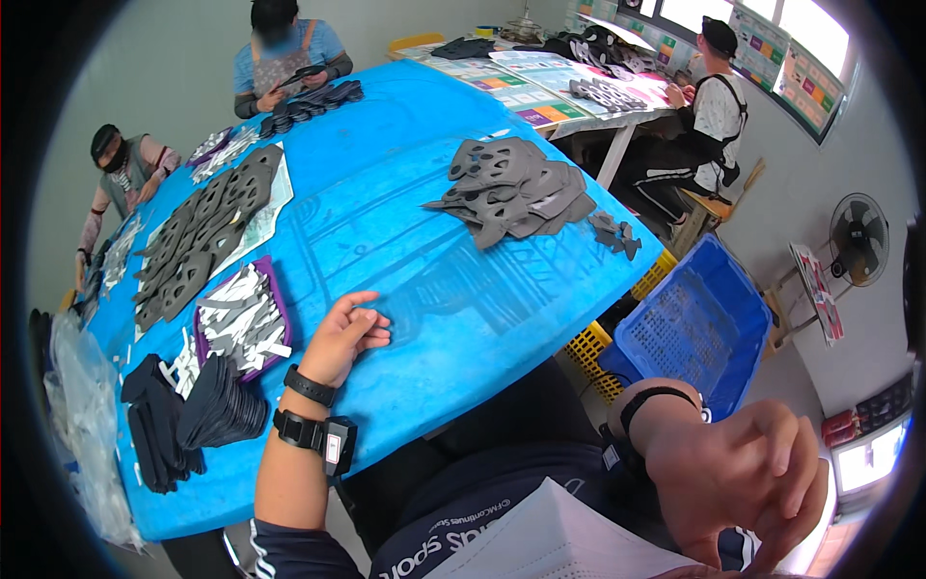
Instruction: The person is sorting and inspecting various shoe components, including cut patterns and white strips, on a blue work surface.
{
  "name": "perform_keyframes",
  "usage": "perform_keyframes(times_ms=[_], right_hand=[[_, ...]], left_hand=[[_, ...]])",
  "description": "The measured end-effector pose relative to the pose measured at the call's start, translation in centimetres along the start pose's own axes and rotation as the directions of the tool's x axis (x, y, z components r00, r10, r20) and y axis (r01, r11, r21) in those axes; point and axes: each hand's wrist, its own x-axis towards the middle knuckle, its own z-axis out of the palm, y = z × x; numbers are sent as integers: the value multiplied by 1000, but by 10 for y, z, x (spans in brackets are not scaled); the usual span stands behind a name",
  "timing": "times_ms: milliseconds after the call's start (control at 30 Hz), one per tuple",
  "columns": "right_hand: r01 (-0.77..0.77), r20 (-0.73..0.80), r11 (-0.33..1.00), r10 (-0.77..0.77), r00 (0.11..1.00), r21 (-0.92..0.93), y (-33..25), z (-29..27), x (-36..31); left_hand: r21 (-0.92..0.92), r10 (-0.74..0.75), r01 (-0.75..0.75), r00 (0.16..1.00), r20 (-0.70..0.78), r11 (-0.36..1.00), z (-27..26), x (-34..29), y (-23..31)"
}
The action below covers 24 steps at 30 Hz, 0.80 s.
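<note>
My left hand [345,338] rests over the near edge of the blue-covered table [405,386], its fingers loosely bent and apart with nothing in them. A black band and a strapped black device sit on that wrist. Raised close to the camera at the lower right, my right hand [738,468] has bent, spread fingers and no visible object. Left of my left hand stand stacks of dark fabric-like pieces [224,403] and a purple tray [286,311] of white and grey strips. Beyond my hands lies a pile of grey cut-out shoe-upper pieces [521,188], with small dark scraps [614,234] beside it.
More grey cut-out sheets [207,227] lie along the table's left side. A blue plastic crate [694,318] and yellow crates [590,359] stand right of the table. Two people work at the far left side, another at a second table [569,92]. A fan [858,236] stands at right.
</note>
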Motion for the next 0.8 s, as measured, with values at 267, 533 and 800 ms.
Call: perform_keyframes(times_ms=[267,533,800], right_hand=[[-144,64,979,136,989,145,-10,0,-3],[-314,224,886,248,943,341,-17,-10,0],[165,-132,947,-133,982,275,-31,-6,-25]], left_hand=[[5,0,0,1000,9,1000,-1,0,-2],[8,2,-2,1000,2,1000,-1,0,-2],[19,-9,9,1000,0,1000,4,1,2]])
